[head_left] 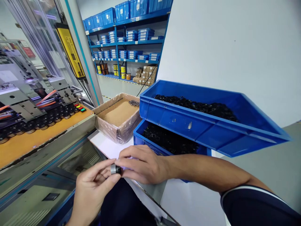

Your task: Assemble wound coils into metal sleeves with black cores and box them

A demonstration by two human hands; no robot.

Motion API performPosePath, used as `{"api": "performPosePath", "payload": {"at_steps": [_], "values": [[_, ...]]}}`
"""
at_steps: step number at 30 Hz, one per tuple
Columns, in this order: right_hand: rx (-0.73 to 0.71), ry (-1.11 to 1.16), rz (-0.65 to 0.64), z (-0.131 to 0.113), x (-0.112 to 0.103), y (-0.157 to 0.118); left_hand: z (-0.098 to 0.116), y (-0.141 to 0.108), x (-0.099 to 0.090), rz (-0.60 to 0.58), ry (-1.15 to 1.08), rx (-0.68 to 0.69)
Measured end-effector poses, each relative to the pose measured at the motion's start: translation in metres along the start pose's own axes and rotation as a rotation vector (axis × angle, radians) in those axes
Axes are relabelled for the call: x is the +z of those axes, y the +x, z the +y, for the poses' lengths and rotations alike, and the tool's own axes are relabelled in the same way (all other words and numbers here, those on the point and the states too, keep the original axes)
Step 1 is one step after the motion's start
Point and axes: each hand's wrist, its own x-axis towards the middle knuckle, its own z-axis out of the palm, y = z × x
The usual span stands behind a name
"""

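Note:
Between my two hands is a small ring-shaped part, a silver metal ring with a black plastic piece at its right end. My left hand pinches the metal ring between thumb and fingers. From the right, my right hand has its fingertips closed on the black piece. Both hands are above the front edge of the white table. Just behind my right hand stands the lower blue bin, holding many small black parts.
A tilted upper blue bin of black parts rests above the lower one. Left of it is a plastic-lined cardboard box with a few metal rings. A machine with an orange bed stands at left; blue shelves are behind.

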Motion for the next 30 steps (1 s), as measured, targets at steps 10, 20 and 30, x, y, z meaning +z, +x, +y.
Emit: {"api": "performPosePath", "payload": {"at_steps": [10, 20, 30], "values": [[-0.041, 0.037, 0.034, 0.0, 0.001, -0.003, 0.006, -0.004, 0.011, 0.061, -0.069, -0.014], [-0.054, -0.012, 0.027, 0.002, 0.001, -0.003, 0.0, -0.001, 0.005, -0.098, -0.173, -0.071], [-0.076, 0.059, 0.016, 0.003, 0.001, -0.003, 0.008, -0.008, 0.017, 0.067, -0.245, -0.173]]}}
